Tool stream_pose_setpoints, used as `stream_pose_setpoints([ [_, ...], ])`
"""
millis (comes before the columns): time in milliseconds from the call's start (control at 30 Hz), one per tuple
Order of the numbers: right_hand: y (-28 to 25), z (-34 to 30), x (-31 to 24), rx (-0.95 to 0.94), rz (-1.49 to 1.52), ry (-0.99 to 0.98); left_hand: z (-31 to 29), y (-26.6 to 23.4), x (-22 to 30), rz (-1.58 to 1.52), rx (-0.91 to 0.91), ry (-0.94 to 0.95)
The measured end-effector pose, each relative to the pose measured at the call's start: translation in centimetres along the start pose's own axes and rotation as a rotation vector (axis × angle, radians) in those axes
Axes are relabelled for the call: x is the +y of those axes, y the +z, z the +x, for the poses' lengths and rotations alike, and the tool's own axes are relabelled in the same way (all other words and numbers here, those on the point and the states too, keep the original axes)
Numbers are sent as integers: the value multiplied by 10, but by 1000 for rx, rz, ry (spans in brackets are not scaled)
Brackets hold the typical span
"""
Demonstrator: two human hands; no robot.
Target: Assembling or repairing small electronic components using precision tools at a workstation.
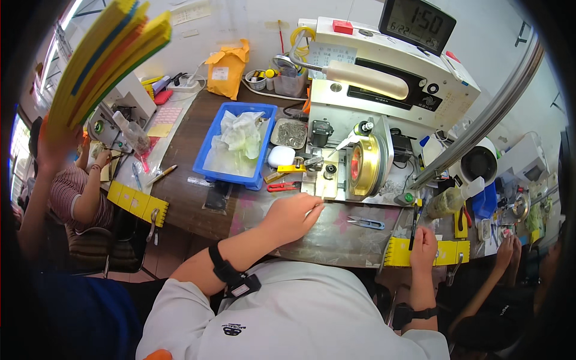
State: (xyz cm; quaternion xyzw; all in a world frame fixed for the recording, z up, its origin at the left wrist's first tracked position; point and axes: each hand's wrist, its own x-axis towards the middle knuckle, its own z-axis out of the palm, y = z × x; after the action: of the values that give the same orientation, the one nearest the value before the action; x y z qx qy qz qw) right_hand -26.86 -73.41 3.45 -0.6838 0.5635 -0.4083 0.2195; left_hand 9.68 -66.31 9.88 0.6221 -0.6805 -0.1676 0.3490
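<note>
My left hand is closed, fingertips pressed together at the front edge of a bench machine's base. Whatever it may pinch is too small to make out. Just beyond those fingers stands a small metal fixture, beside a round gold-coloured wheel. Red-handled pliers lie to the left of the fixture. Between my hands, blue thread snips rest on the table. A slim black pen-like tool points upward from my closed right hand, above a yellow strip at the table edge.
A blue tray holds crumpled translucent sheets. Behind the wheel rises the white machine housing, carrying a digital clock. A clear bottle stands at right. People sit both sides; at left, a raised hand holds yellow layered strips.
</note>
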Motion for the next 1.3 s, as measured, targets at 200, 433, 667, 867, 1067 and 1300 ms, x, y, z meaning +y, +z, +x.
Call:
stream_pose_setpoints([
  [200, 3, 1, 0, 19, -10, -13, 52, 27, 8, 339, -165, 43],
  [433, 2, 4, -6, 48, -14, -54, 85, 43, 12, 623, -182, -47],
  [667, 3, 1, 8, 43, -27, -22, 86, 59, 2, 637, -81, -57],
  [867, 0, 0, 18, -3, -78, 11, 84, 71, -3, 581, -51, -61],
  [1067, -1, -2, 31, 43, -111, 3, 64, 56, 10, 626, -59, 147],
  [1300, -3, 3, -12, -94, -366, 103, 36, 26, 15, 516, -9, 203],
])
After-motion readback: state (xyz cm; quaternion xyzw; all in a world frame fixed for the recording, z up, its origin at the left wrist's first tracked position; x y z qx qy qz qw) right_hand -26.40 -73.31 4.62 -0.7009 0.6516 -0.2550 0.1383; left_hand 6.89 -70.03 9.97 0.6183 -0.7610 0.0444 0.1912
